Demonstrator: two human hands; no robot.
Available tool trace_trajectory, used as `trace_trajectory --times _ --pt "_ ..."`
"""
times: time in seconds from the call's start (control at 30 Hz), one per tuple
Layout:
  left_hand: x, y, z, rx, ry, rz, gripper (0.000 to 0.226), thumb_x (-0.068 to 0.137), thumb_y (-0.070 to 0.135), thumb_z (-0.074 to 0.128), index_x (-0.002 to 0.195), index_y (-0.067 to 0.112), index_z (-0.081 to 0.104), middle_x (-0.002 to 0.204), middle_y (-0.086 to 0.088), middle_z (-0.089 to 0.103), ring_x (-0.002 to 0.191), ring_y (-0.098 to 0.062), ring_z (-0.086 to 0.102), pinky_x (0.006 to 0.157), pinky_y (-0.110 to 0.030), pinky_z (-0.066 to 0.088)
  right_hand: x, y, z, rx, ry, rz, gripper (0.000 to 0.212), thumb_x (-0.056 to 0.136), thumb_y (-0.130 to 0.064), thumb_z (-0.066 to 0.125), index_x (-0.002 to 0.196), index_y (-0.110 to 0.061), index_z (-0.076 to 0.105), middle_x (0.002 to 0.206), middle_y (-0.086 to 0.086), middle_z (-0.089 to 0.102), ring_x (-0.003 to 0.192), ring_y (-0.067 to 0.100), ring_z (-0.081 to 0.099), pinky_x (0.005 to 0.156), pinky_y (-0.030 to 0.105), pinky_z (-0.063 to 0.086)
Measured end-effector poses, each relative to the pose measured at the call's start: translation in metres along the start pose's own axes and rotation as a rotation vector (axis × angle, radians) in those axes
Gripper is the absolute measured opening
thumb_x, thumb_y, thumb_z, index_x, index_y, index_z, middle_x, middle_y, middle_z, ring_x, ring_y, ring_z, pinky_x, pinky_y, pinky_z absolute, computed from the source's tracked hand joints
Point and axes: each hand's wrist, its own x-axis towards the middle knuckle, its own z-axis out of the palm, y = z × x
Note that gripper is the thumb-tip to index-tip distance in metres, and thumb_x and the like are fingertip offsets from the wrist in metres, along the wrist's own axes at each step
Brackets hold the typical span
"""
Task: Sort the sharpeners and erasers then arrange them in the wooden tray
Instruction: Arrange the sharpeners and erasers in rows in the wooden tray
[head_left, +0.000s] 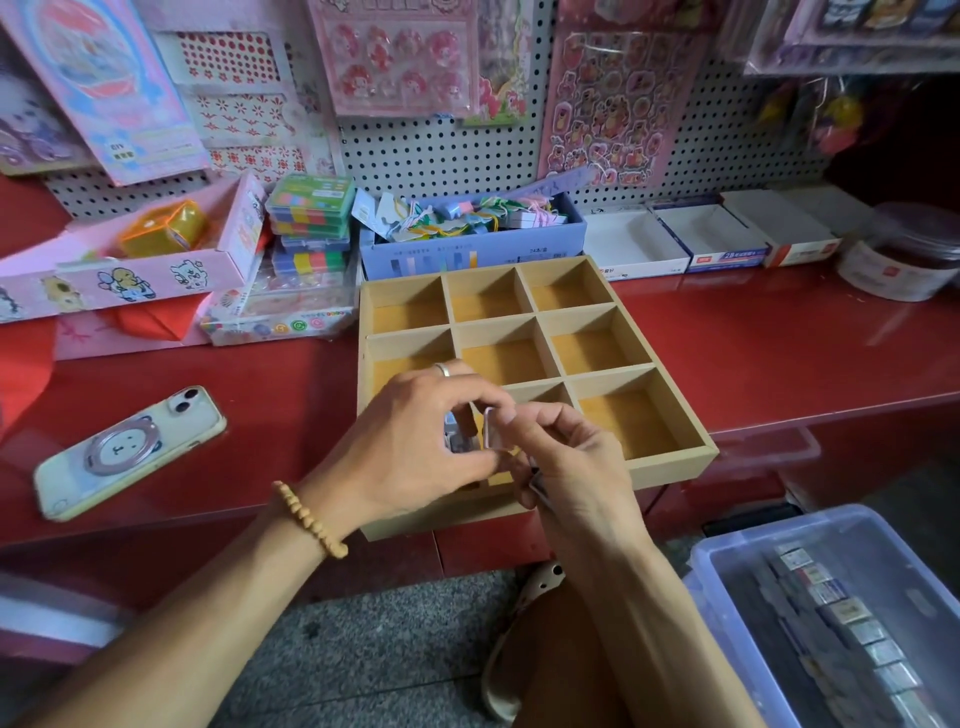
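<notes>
Far to my left on the red desk lies a phone in a pale case, well apart from the work. My left hand hangs over the near left corner of the wooden tray, fingers curled in, thumb and forefinger pinching one edge of a small pinkish, clear-looking piece; I take it for a sharpener, though I cannot be sure it is not an eraser in a case. Behind my left fingers a few small grey and silver pieces seem to sit in the near left compartment, mostly covered. I judge a thing like this to be very light, rigid and smooth-sided, so it could squirt out of a loose pinch; holding it by its flat faces, not its corners, seems safest to me. My right hand meets the same piece from the other side, fingertips closed on it, and something thin and dark pokes out below my right palm that I cannot identify. The two near compartments under my hands are largely hidden; the seven I can see look bare. Down to the right, a clear plastic bin holds a row of small wrapped blocks, probably erasers, cut off by the picture's edge.
</notes>
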Motion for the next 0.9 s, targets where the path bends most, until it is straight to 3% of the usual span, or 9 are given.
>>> trace_trajectory --times 0.1,0.17,0.33,0.47,0.57,0.7,0.8,0.9 --pt "-0.002 -0.004 -0.004 -0.047 0.047 -0.062 0.029 0.071 0.020 0.083 0.098 0.025 0.075 0.091 0.012 0.063 0.065 0.005 0.056 0.059 -0.009 0.040 -0.002 -0.002 -0.001 0.044 -0.003 0.043 0.013 0.095 -0.017 0.061 0.089 -0.007 0.066 0.071 0.007 0.061 0.050 0.011 0.045 0.043 0.023 0.032" --pt "-0.003 -0.011 -0.009 0.004 0.072 -0.111 0.030 0.070 0.024 0.084 0.098 0.026 0.074 0.092 0.014 0.059 0.073 0.001 0.058 0.063 -0.009 0.042 -0.004 -0.003 -0.003 0.116 -0.010 0.094 0.015 0.093 -0.012 0.053 0.089 -0.007 0.067 0.074 0.007 0.059 0.052 0.013 0.045 0.045 0.025 0.031" --pt "-0.005 -0.038 -0.016 0.155 0.125 -0.253 0.028 0.073 0.022 0.081 0.098 0.029 0.070 0.090 0.014 0.058 0.072 -0.004 0.056 0.068 -0.020 0.045 -0.005 -0.005 -0.008 0.311 -0.079 0.121 0.034 0.060 0.006 0.036 0.080 -0.008 0.059 0.072 0.004 0.054 0.060 0.014 0.044 0.040 0.022 0.034" --pt "-0.005 -0.047 -0.015 0.213 0.071 -0.308 0.025 0.073 0.026 0.080 0.097 0.025 0.072 0.086 0.017 0.058 0.067 -0.004 0.058 0.067 -0.028 0.052 -0.001 -0.004 -0.010 0.200 -0.063 0.122 0.037 0.085 0.017 0.036 0.094 -0.009 0.060 0.080 0.006 0.065 0.064 0.014 0.051 0.043 0.022 0.036" --pt "-0.003 -0.045 -0.014 0.236 0.034 -0.296 0.025 0.073 0.030 0.081 0.095 0.027 0.073 0.082 0.016 0.057 0.067 -0.004 0.057 0.069 -0.032 0.052 -0.003 -0.007 -0.010 0.129 -0.137 0.134 0.016 0.101 0.000 0.045 0.112 -0.008 0.053 0.089 0.012 0.072 0.060 0.015 0.053 0.043 0.021 0.037" --pt "0.000 -0.044 -0.015 0.278 -0.020 -0.275 0.024 0.073 0.036 0.082 0.095 0.032 0.074 0.080 0.014 0.054 0.070 -0.002 0.053 0.068 -0.032 0.048 -0.008 -0.011 -0.009 0.044 -0.169 0.113 0.012 0.106 -0.016 0.043 0.113 -0.008 0.046 0.102 0.014 0.075 0.044 0.018 0.048 0.036 0.019 0.032" --pt "0.004 -0.042 -0.014 0.298 -0.048 -0.266 0.024 0.074 0.036 0.081 0.097 0.032 0.075 0.078 0.014 0.051 0.069 -0.002 0.050 0.069 -0.033 0.048 -0.009 -0.009 -0.010 -0.027 -0.108 0.084 0.023 0.107 -0.021 0.037 0.110 -0.004 0.052 0.083 0.014 0.074 0.040 0.020 0.043 0.038 0.020 0.031" --pt "0.006 -0.041 -0.013 0.322 -0.070 -0.245 0.026 0.077 0.038 0.080 0.101 0.029 0.076 0.078 0.015 0.049 0.069 0.000 0.049 0.070 -0.031 0.047 -0.006 -0.003 -0.010 -0.056 -0.022 0.040 0.031 0.106 -0.019 0.036 0.089 -0.007 0.059 0.055 0.011 0.049 0.041 0.018 0.040 0.038 0.022 0.031"
